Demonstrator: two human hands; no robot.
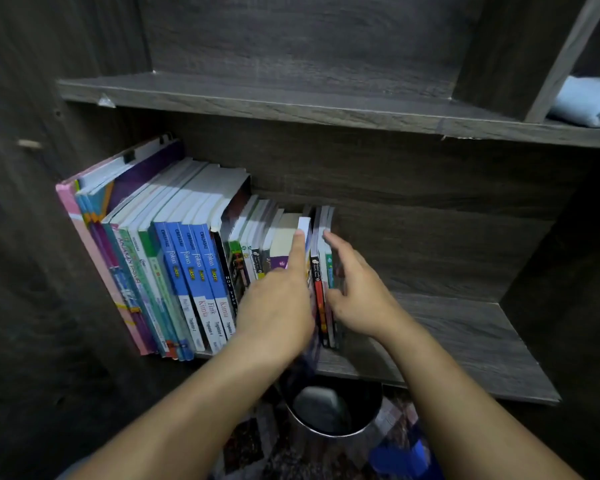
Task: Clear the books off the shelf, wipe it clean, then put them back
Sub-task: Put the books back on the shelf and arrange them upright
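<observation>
A row of books (187,265) stands on the left half of the dark grey shelf (465,337), with tall textbooks at the left and smaller paperbacks toward the middle. My left hand (278,306) grips a white-edged book (304,226); its index finger lies straight up the book's front edge. The book's lower end shows blurred below the hand. My right hand (357,292) rests with straight fingers against the right side of the thin end books (323,271), and the thumb is near their spines.
The right half of the shelf is bare board. An upper shelf (291,102) runs above, with a folded light-blue cloth (593,102) in a side compartment. Below the shelf edge sits a round metal bucket (333,410), next to a blue object (406,459) on a patterned floor.
</observation>
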